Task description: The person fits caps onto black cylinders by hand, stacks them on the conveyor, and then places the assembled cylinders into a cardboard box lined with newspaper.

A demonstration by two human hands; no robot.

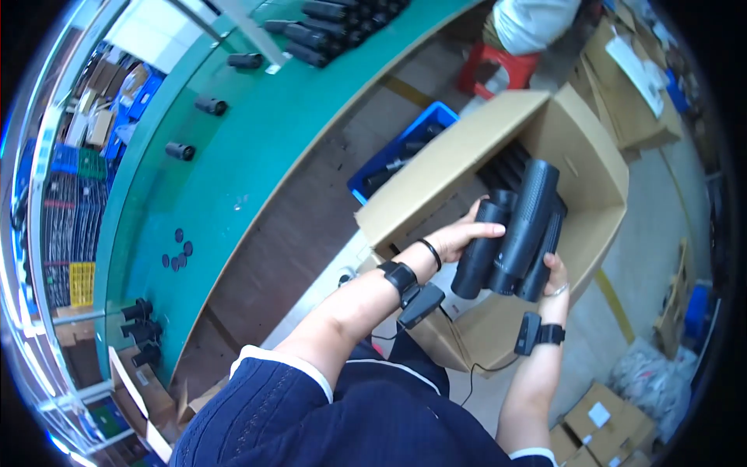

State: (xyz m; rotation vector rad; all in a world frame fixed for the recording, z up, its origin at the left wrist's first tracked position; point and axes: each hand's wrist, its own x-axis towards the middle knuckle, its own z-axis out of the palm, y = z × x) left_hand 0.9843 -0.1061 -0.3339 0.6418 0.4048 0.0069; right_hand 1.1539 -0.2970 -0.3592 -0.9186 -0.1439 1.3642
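Over an open brown carton [498, 148], left hand [459, 237] and right hand [555, 282] grip black tubes [517, 229] between them

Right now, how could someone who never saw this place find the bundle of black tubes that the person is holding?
Look for the big open cardboard box to the right of the green workbench. Just above its opening, the left hand and the right hand grip a bundle of black tubes. Unlike the tubes lying inside the box, these are lifted and held between both hands.
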